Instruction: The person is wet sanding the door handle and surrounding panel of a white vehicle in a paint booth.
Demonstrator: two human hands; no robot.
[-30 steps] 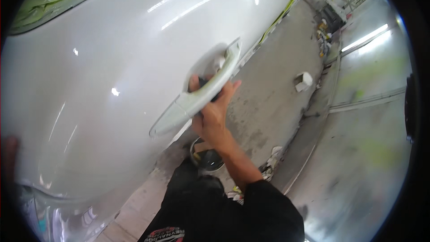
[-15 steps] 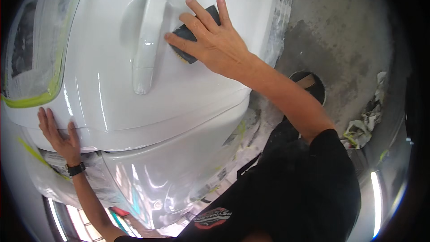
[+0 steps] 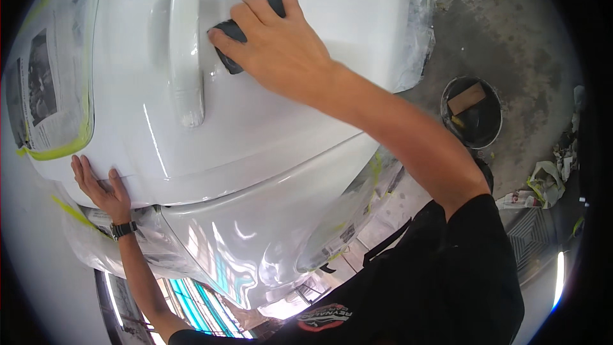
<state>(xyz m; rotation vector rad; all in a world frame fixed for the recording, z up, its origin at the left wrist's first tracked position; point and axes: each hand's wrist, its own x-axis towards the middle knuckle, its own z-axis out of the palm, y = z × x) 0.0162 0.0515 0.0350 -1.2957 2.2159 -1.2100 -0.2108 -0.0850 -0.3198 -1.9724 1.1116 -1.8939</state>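
Observation:
My right hand (image 3: 278,48) presses a dark grey sanding block (image 3: 231,30) against a glossy white vehicle panel (image 3: 255,137). Its fingers and thumb spread over the block and grip its edges; the palm hides much of it. Just left of the block, a long white raised piece (image 3: 186,51) stands out from the panel. At the lower left, my left hand (image 3: 103,190) lies flat with fingers apart on the panel's edge, near a seam. A dark watch (image 3: 123,229) is on that wrist.
Yellow-green tape (image 3: 60,152) borders newspaper and plastic masking (image 3: 45,83) at the left. More masking (image 3: 418,38) hangs along the panel's right edge. On the concrete floor stands a dark bucket (image 3: 498,129) holding a brown block (image 3: 467,98). Crumpled paper (image 3: 546,182) lies beyond it.
The view has shifted, bringing the whole bucket into sight. My right hand and the block sit higher and further left in the picture, still beside the raised piece. My left hand keeps its place on the edge.

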